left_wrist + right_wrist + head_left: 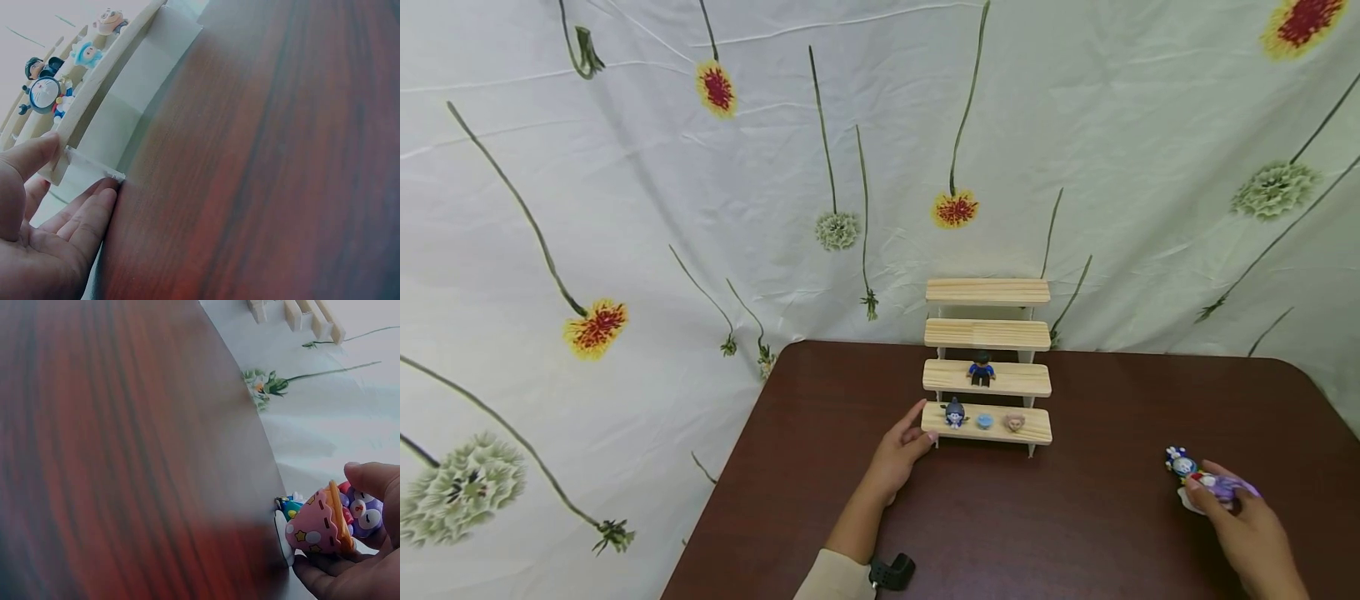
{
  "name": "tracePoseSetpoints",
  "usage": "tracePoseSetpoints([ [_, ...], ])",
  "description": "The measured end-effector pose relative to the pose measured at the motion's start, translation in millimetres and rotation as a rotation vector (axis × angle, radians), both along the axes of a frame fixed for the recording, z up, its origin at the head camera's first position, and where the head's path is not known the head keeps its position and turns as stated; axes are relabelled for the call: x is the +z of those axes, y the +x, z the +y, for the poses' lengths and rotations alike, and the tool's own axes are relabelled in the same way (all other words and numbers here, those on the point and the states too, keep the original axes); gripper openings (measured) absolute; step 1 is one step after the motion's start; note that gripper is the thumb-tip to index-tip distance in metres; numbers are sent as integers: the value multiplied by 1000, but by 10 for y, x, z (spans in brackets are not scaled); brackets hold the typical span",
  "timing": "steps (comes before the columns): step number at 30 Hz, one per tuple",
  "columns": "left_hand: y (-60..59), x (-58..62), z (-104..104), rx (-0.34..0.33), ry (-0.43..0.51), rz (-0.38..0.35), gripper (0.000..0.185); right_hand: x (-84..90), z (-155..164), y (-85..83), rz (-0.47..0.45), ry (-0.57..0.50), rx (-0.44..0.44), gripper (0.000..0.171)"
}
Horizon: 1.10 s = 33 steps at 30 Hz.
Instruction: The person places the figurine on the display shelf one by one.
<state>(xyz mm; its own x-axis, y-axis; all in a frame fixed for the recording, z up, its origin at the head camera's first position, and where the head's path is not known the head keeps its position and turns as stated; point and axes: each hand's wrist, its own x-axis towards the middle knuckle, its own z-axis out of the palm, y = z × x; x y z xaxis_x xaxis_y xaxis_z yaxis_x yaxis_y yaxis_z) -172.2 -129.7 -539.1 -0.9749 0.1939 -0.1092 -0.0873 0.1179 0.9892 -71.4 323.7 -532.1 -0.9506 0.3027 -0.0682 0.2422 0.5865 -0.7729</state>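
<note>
A wooden tiered stand (987, 291) with four pale plank steps stands near the back of the table. My left hand (897, 457) holds the left end of its lowest step, with the thumb (36, 153) on the plank's front corner. On that step sit a dark-blue-headed figurine (954, 412), a small light-blue figure (984, 422) and a beige-pink one (1014, 422). At the right, my right hand (1255, 529) grips a figurine with a pink, starry cone-shaped part (309, 528), a purple character (365, 509) and a white base. A blue figurine (1183, 465) is close beside it.
A black-haired figure (981, 369) in blue sits on the second step up. The dark brown table (1090, 500) has a rounded far edge. Behind it hangs a white cloth (760, 167) printed with flowers. A black band (892, 572) is around my left wrist.
</note>
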Motion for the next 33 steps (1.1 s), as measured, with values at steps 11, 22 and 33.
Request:
tracePoseSetpoints([
  [11,-10,-6,-3,6,-2,-1,65,30,-131,-75,20,4,5,62],
  [22,-7,-34,-4,2,-8,-8,66,119,-192,-98,-23,-5,-34,64],
  [33,-6,-37,-9,3,-21,-6,67,191,-297,-149,43,8,-14,53],
])
